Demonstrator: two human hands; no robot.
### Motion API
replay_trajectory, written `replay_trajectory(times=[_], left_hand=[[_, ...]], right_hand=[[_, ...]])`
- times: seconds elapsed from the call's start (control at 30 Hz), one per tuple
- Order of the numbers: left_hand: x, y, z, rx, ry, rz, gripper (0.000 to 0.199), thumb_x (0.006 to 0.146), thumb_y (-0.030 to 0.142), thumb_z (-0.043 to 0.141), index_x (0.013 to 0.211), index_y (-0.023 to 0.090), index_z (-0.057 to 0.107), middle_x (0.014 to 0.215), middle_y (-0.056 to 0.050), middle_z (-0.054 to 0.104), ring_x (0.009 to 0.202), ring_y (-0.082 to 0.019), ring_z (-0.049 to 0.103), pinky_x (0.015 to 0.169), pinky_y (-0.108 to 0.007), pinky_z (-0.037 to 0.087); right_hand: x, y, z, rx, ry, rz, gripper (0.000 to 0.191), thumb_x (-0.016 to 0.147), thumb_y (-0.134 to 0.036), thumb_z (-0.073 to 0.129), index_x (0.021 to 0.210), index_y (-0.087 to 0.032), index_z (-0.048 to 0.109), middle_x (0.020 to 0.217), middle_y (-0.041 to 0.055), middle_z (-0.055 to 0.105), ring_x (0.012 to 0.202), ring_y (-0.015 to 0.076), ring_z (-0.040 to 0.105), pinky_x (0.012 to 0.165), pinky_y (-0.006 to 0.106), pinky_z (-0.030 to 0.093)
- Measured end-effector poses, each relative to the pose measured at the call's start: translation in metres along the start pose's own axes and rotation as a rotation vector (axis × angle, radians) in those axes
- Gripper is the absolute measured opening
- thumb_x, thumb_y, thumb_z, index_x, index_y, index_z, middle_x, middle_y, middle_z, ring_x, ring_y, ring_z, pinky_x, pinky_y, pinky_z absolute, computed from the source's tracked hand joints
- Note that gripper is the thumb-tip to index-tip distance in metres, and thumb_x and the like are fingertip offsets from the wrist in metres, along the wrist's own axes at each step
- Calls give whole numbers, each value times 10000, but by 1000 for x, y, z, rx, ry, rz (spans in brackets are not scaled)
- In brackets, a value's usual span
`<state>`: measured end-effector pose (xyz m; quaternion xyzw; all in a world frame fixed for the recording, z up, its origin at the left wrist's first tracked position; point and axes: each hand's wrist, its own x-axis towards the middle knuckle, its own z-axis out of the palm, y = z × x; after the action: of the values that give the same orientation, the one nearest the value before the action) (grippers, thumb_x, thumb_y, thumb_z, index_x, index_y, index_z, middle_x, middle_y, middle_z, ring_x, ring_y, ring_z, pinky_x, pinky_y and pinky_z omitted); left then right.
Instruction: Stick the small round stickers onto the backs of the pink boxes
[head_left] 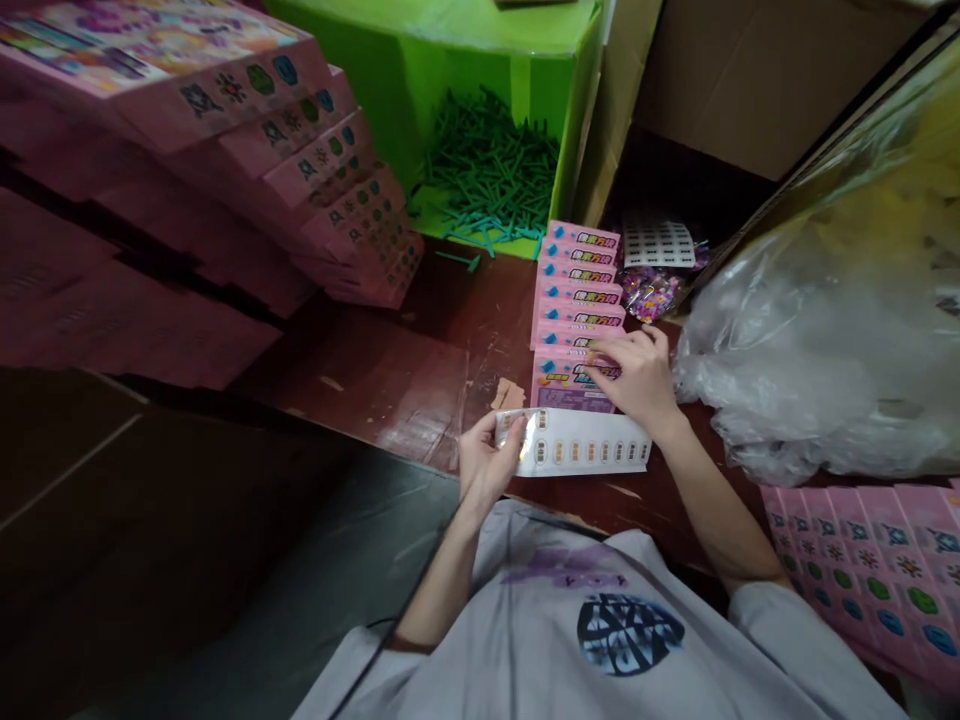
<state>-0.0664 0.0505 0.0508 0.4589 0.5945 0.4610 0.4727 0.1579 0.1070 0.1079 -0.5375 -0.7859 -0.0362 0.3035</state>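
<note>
Just my side of the pink cardboard box row [576, 297], my left hand [484, 462] pinches a smooth, rectangular sticker sheet [592, 456]; my right hand [639, 376] curls over the row's nearest box [559, 388], whether gripping anything I cannot tell.

1. White sticker sheet [600, 441] with small oval labels, held nearly level, below and right of centre.
2. Pink packs [574, 298] with colourful lettering, overlapping in a column above it.

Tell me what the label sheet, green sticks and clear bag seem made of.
Sheet: probably coated paper, glossy, glinting by the left hand. Sticks: likely plastic, finish unclear; similar shapes suggest moulding. Bag: thin plastic film, see-through, shiny, crumpled.
</note>
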Motion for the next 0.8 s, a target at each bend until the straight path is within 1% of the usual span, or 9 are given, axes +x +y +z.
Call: replay_trajectory(times=[0.07,0.1,0.17,0.27,0.4,0.5,0.6,0.7,0.8], left_hand=[[-2,0,2,1,-22,15,279,766,390,702,857,132,754,742,-49,741,636,-154,641,572,-219,479],[-2,0,3,-10,-36,23,275,771,388,697,858,133,753,746,-49,741,639,-153,640,577,-220,481],[-4,3,6,-48,-74,44,270,784,387,685,866,139,753,770,-50,744,661,-156,648,600,-225,491],[-4,9,12,-79,-114,80,267,785,388,690,874,145,758,792,-47,745,692,-158,650,635,-231,497],[-4,16,16,-161,-115,18,399,779,524,686,769,128,733,631,-18,661,549,-120,537,529,-218,430],[-5,16,17,-209,-83,1,518,784,637,643,687,130,684,556,7,568,497,-93,434,468,-207,350],[-6,13,17,-204,-56,6,527,797,649,633,688,135,670,558,16,531,505,-85,404,463,-202,316],[-3,10,16,-229,-51,-17,525,800,651,632,698,137,666,554,20,507,501,-83,387,456,-201,298],[0,7,16,-233,-69,-26,528,805,653,623,717,135,673,571,14,525,514,-87,400,466,-202,309]], right_hand=[[-8,-11,-2,-83,101,-5,373,855,-251,703,1223,-206,661,1175,97,720,989,289,631,1014,552,366],[-13,-16,-2,-76,137,-32,396,865,-259,695,1254,-205,646,1183,102,717,998,288,633,993,529,386],[-22,-26,-2,51,108,-129,318,885,-273,684,1193,-194,677,1096,93,745,969,260,652,927,456,443],[-31,-32,3,324,-33,-235,109,918,-236,655,985,-180,721,891,43,766,832,184,685,805,356,492],[-35,-28,11,404,65,-289,118,929,-144,617,890,-184,722,857,20,772,776,150,710,761,324,499],[-34,-27,14,464,18,-243,129,934,-156,600,892,-185,718,839,21,764,760,149,712,745,296,536],[-31,-30,16,536,8,-144,81,920,-190,629,893,-175,704,837,36,748,801,155,708,772,287,561],[-29,-34,18,538,-1,-174,110,931,-179,595,885,-175,696,871,57,739,867,171,702,796,313,558],[-26,-39,14,456,-52,-199,157,946,-178,547,865,-185,681,921,69,737,898,196,690,865,396,512]])
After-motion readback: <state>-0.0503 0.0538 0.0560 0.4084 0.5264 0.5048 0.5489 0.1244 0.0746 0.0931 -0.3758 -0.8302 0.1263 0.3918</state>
